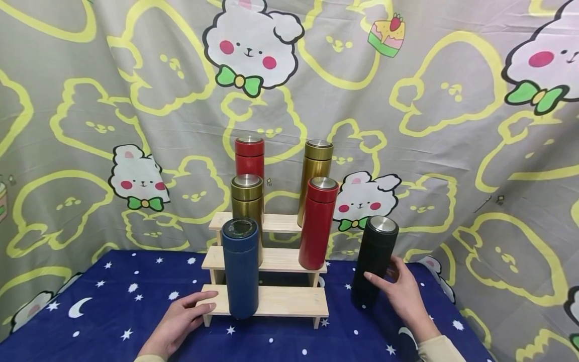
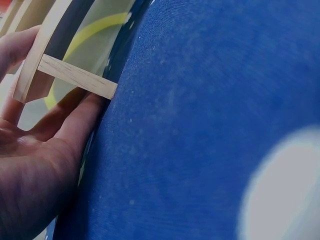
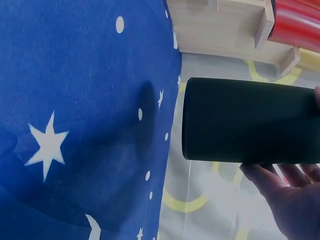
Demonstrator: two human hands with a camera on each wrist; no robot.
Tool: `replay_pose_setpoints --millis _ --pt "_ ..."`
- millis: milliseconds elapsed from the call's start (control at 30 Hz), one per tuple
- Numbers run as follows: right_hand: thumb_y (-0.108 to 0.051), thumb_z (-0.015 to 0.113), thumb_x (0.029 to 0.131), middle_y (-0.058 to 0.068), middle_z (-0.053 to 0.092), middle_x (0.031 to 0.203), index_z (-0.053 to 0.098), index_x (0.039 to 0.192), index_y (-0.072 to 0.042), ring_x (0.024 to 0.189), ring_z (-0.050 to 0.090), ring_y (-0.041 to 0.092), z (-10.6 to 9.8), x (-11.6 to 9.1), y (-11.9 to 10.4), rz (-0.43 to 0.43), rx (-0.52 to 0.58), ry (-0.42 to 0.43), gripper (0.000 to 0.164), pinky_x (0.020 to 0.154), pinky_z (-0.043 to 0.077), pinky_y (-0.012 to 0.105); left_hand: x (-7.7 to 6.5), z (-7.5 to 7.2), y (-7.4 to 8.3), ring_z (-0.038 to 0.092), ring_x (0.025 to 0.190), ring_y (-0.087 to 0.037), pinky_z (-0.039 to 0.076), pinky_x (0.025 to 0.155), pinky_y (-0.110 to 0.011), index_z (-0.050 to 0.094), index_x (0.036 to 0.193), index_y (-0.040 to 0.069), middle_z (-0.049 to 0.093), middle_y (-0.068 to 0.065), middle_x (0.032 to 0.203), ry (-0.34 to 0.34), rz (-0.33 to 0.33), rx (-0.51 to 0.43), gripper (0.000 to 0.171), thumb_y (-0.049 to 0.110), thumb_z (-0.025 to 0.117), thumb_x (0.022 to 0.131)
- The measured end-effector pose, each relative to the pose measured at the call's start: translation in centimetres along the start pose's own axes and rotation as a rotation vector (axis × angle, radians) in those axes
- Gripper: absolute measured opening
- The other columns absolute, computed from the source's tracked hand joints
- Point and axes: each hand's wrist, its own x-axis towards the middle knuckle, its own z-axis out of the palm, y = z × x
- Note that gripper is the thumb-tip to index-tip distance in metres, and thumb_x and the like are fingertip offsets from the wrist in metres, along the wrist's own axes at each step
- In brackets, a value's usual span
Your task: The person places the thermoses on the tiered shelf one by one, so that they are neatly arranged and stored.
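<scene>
My right hand (image 1: pixel 404 293) grips a black thermos bottle (image 1: pixel 375 261) from its right side, thumb across the front. In the right wrist view the base of this black bottle (image 3: pixel 245 120) shows above the star-patterned cloth, apart from it. My left hand (image 1: pixel 183 319) holds the left end of the lowest step of a three-step wooden stand (image 1: pixel 294 300). The left wrist view shows its digits either side of the board, near a wooden leg (image 2: pixel 77 76). A blue thermos (image 1: pixel 242 274) stands upright on that lowest step, left of its middle.
On the middle step stand a gold thermos (image 1: pixel 246 203) at left and a red one (image 1: pixel 318 226) at right. The top step bears a red thermos (image 1: pixel 250 156) and a gold one (image 1: pixel 315 168). Dark blue cloth (image 1: pixel 149 296) covers the table; a patterned curtain (image 1: pixel 344 108) hangs behind.
</scene>
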Motion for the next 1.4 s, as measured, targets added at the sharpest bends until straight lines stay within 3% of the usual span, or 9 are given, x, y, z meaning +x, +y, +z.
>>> replay_pose_setpoints --millis 400,833,1067,1400 --pt "-0.037 0.08 0.084 0.021 0.048 0.139 0.037 0.146 -0.006 0.126 0.046 0.037 0.6 -0.7 -0.9 -0.027 0.018 -0.01 0.081 0.099 0.04 0.054 0.1 -0.1 -0.1 0.054 0.115 -0.028 0.043 0.098 -0.054 0.068 0.122 0.0 0.039 -0.027 0.145 -0.003 0.004 0.0 0.04 0.016 0.077 0.086" --pt "-0.032 0.082 0.082 0.017 0.052 0.135 0.046 0.14 -0.007 0.12 0.052 0.036 1.4 -1.5 -1.6 -0.09 0.021 0.001 0.072 0.098 0.041 0.054 -0.1 0.0 -0.1 0.051 0.12 -0.035 0.042 0.098 -0.057 0.068 0.122 0.001 0.037 -0.031 0.145 0.009 -0.04 0.013 0.043 0.018 0.079 0.084" --pt "-0.03 0.082 0.083 0.015 0.053 0.135 0.046 0.14 -0.008 0.12 0.053 0.035 1.5 -2.1 -2.1 -0.108 0.026 -0.007 0.071 0.097 0.042 0.054 -0.1 0.0 -0.1 0.05 0.121 -0.034 0.04 0.1 -0.056 0.068 0.122 0.0 0.039 -0.029 0.145 0.002 -0.008 -0.003 0.041 0.015 0.077 0.086" --pt "-0.031 0.082 0.082 0.015 0.053 0.135 0.046 0.14 -0.008 0.121 0.051 0.034 1.6 -2.5 -3.1 -0.096 0.05 -0.015 0.072 0.098 0.04 0.055 0.1 0.0 -0.1 0.047 0.125 -0.037 0.039 0.1 -0.058 0.067 0.123 0.0 0.037 -0.03 0.146 -0.003 -0.013 -0.005 0.042 0.016 0.077 0.086"
